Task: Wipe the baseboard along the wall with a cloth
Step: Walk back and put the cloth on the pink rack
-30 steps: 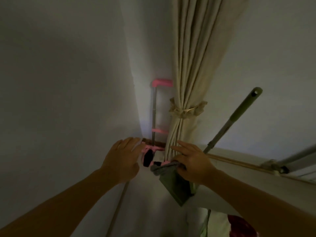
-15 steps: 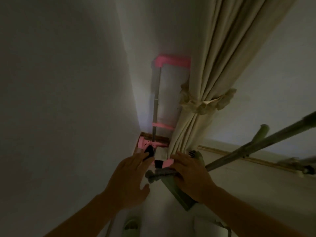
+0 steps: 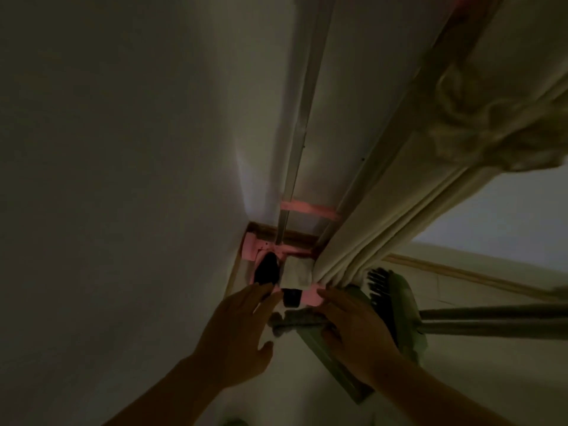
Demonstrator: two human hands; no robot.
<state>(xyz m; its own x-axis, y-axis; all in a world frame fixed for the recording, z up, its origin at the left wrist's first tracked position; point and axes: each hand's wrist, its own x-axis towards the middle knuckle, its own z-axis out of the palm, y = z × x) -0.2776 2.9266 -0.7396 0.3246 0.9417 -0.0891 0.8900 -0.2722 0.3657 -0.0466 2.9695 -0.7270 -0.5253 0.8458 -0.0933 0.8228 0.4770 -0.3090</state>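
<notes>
1. Head view: your right hand (image 3: 356, 330) lies at 5 o'clock, its fingers pressed down on the grey cloth (image 3: 295, 321).
2. Your left hand (image 3: 236, 336), at 6 o'clock, hovers with fingers spread.
3. At 12 o'clock from both hands, the baseboard (image 3: 289, 236) runs behind a pink trolley (image 3: 253, 249), beside the curtain (image 3: 378, 222).

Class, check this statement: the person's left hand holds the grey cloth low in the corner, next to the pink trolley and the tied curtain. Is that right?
Not quite. The head view shows the right hand on the grey cloth; the left hand is open and empty. The pink trolley and tied curtain are as stated.
</notes>
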